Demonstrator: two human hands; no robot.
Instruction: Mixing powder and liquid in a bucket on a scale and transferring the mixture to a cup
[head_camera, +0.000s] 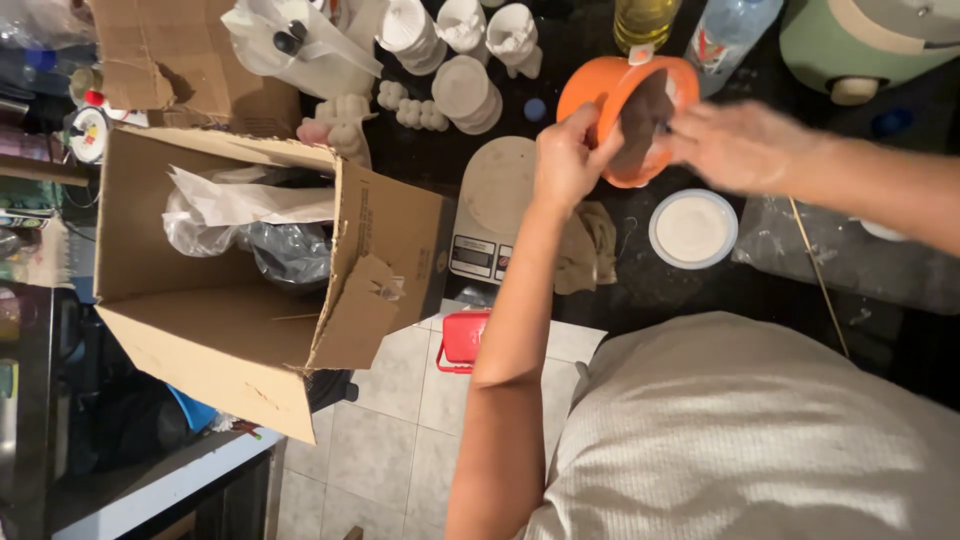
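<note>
My left hand (568, 160) grips the rim of an orange bowl (600, 90), which is tilted on its side above the dark counter so that its grey-brown inside faces me. My right hand (738, 145) is blurred and reaches into the bowl's mouth, its fingertips at the inner wall; whether it holds anything cannot be told. Below the bowl a round white lid (692, 228) lies flat on the counter. A small kitchen scale (492, 205) with a round pale platform sits just left of my left forearm.
An open cardboard box (230, 330) with plastic bags inside stands at the left. Several white plaster figures (465, 90) crowd the back of the counter. An oil bottle (643, 20), a water bottle (728, 30) and a green appliance (860, 45) line the far edge. A red item (463, 338) sits on the tiled floor.
</note>
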